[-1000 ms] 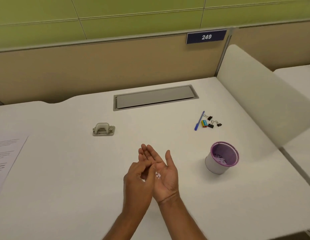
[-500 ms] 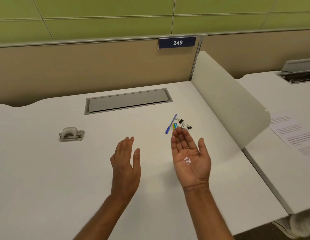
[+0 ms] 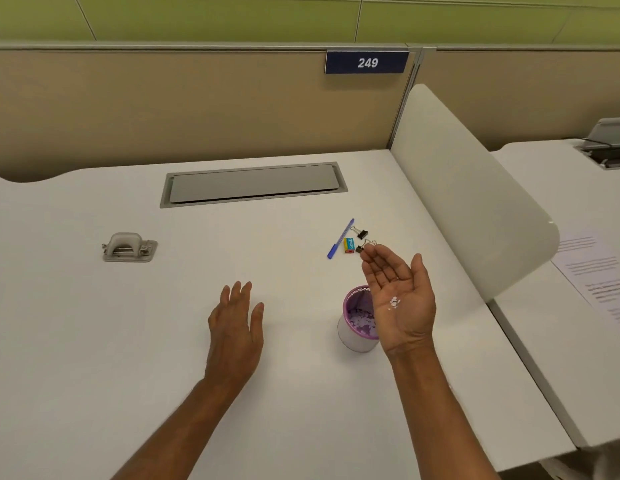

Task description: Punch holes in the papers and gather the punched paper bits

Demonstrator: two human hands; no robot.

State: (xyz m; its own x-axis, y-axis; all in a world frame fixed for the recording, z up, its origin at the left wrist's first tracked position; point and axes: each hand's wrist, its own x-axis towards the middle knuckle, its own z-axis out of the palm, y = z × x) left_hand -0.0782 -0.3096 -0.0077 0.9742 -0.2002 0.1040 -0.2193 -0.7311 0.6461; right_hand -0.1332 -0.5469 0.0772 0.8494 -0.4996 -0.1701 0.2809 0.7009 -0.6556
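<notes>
My right hand [image 3: 400,299] is palm up and cupped, with a small pile of white punched paper bits [image 3: 394,302] resting in the palm. It hovers over the right rim of a small purple-rimmed cup [image 3: 353,329], which holds several paper bits. My left hand [image 3: 236,325] is flat, palm down, fingers apart, low over the white desk [image 3: 94,341] left of the cup, holding nothing. A grey hole punch [image 3: 129,247] sits at the far left of the desk.
A blue pen [image 3: 340,238], a small colourful eraser [image 3: 349,244] and black binder clips [image 3: 362,233] lie behind my right hand. A grey cable hatch [image 3: 253,183] is set in the desk's back. A white divider [image 3: 474,188] stands on the right, with printed paper [image 3: 599,275] beyond it.
My hands have separated: the left moved away from the right palm and flattened over the desk, while the right carried the paper bits rightwards to the cup. The view shifted right.
</notes>
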